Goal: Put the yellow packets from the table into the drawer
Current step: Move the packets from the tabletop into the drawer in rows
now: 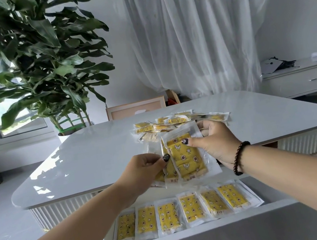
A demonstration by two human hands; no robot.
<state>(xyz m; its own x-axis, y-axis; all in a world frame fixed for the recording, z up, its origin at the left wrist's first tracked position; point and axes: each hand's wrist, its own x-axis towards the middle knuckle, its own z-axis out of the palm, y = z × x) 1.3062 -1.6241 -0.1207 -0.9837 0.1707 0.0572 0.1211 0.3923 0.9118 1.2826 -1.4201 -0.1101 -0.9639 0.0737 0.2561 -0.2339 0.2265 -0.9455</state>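
left hand (143, 169) and right hand (217, 143) fingers pinching yellow star-printed plastic packets (186, 157) | above open white drawer (192, 236) | drawer holds six-packet row (180, 211)

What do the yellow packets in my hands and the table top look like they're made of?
Held packets: likely thin clear plastic film around a printed yellow pad; the see-through sealed edges glint and crinkle. Table top: hard, glossy, pale grey, perhaps polished stone, glass or lacquer; it mirrors the plant and window sharply. Which one cannot be told.
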